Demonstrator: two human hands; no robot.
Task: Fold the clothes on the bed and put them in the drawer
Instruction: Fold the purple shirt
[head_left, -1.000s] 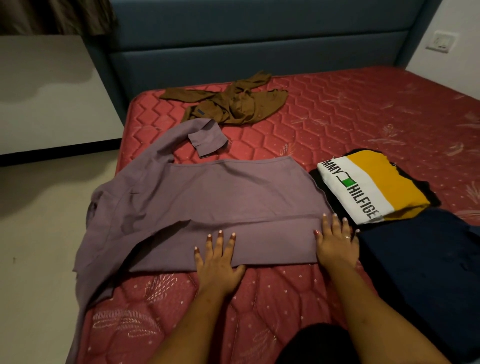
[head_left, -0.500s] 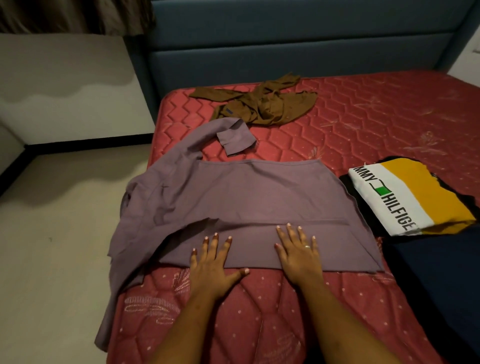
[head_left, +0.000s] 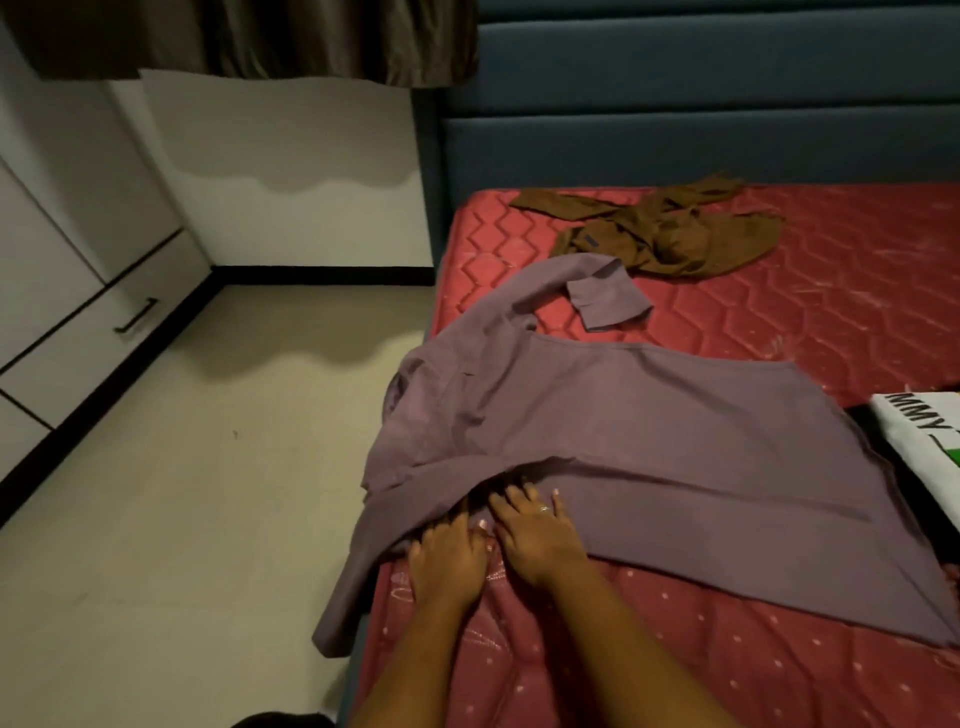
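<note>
You get one wide-angle view, worn on your head, looking forward and down from the near side of the bed (head_left: 727, 675). It faces the blue headboard (head_left: 675, 140) at the far end and is angled left, so the floor (head_left: 182, 545) and the white drawers (head_left: 104, 332) fill the left half. Your left hand (head_left: 447, 561) and right hand (head_left: 540, 545) sit close under the lens, forearms entering at the bottom edge. The purple shirt (head_left: 649, 441) lies near, the brown garment (head_left: 675, 234) farther off, and the right edge cuts the white folded top (head_left: 924, 447).
</note>
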